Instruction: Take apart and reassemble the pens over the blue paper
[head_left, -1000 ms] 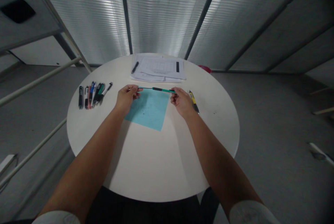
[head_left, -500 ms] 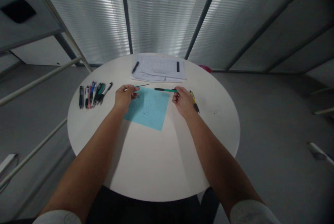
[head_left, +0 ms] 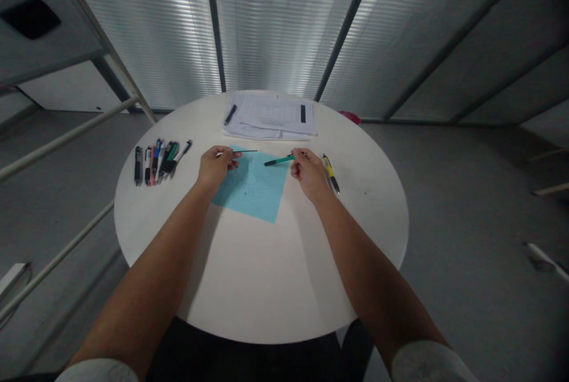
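Between the thumb and fingers of my left hand [head_left: 214,165] is a thin dark pen refill [head_left: 247,151], its end pointing right. My right hand [head_left: 310,173] is closed on a green pen [head_left: 279,161] with a black grip, tilted so its left end dips lower. Both are over the upper part of a light blue sheet of paper [head_left: 249,197]; the gap between the refill and the pen is small. Just right of my right hand lies a yellow and black pen [head_left: 331,174] on the white round table [head_left: 258,275].
Several pens [head_left: 160,159] lie in a cluster at the table's left. A stack of printed papers [head_left: 275,115] sits at the far edge, with a black pen [head_left: 230,114] on it. Metal rails [head_left: 66,142] stand to the left, and a ribbed translucent wall [head_left: 271,26] rises behind.
My left hand has moved slightly right and down, and the refill is now nearly level. The green pen has tilted, its left end lower, as my right hand shifted a little left.
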A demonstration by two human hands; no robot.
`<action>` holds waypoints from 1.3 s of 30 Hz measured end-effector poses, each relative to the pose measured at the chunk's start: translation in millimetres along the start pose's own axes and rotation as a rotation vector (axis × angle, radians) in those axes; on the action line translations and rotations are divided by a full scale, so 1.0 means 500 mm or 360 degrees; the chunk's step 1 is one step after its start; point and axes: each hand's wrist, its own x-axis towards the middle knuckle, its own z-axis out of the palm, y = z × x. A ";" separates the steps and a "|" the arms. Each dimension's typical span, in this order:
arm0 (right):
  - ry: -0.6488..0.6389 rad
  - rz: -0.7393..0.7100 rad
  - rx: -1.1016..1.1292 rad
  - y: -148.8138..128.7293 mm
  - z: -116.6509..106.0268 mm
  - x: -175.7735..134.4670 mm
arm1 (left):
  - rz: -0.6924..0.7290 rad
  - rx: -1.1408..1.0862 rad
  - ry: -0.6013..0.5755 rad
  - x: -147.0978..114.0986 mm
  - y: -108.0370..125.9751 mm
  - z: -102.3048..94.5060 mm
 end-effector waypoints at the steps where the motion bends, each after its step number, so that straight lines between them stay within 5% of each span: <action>1: 0.0001 -0.0002 0.0037 -0.002 0.001 -0.001 | -0.0008 0.0004 -0.0003 -0.001 0.001 0.000; 10: 0.0035 -0.0007 0.0253 -0.009 -0.006 0.001 | -0.0012 0.0045 -0.0008 0.000 0.001 0.001; 31: 0.0075 -0.0288 -0.0099 -0.003 -0.003 0.000 | -0.0021 0.0040 -0.0024 0.002 -0.002 0.001; 39: -0.0259 -0.0589 -0.0500 0.000 -0.007 -0.025 | -0.0035 0.0022 -0.0029 -0.002 0.006 0.003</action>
